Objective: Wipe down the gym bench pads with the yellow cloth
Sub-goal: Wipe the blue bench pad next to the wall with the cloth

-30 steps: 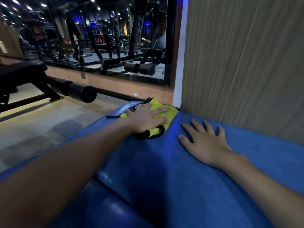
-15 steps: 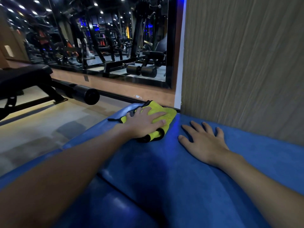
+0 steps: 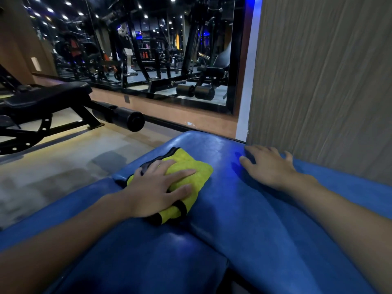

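A blue padded bench pad (image 3: 244, 219) fills the lower part of the view and ends at a rounded far edge near the wall. The folded yellow cloth (image 3: 191, 172), edged in black, lies on the pad's left side. My left hand (image 3: 157, 187) presses flat on top of the cloth, fingers spread over it. My right hand (image 3: 268, 166) rests palm down on the bare pad to the right, fingers apart, holding nothing, close to the wall.
A grey wood-grain wall panel (image 3: 318, 81) rises right beside the pad. A black bench (image 3: 42, 100) with a foam roller (image 3: 125, 117) stands on the floor at the left. A large wall mirror (image 3: 148, 49) behind reflects gym machines.
My left hand has slid the yellow cloth back toward me and to the left along the pad, away from the far end. The right hand stays planted on the pad.
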Demonstrator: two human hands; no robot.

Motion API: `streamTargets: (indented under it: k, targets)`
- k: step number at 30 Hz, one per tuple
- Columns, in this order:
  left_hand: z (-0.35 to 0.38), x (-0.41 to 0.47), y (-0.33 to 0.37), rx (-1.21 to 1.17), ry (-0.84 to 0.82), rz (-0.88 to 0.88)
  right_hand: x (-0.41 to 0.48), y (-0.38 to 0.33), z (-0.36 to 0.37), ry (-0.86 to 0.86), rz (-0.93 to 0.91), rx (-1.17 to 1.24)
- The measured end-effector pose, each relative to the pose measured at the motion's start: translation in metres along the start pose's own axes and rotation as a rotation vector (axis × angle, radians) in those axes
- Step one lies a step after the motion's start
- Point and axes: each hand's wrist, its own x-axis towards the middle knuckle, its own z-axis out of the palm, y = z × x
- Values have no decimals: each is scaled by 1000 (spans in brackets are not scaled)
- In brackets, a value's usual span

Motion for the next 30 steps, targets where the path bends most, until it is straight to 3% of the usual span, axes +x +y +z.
streamTargets:
  k: [6,20,30]
  targets:
    - [6,36,0,-9,46,-35,2,6,29,-126,15,-69]
    - [-5,220,23,-34,14,-57,5,11,40,-80,-4,-95]
    - [-2,168,8,-41,34,-74,2,11,35,-87,0,-51]
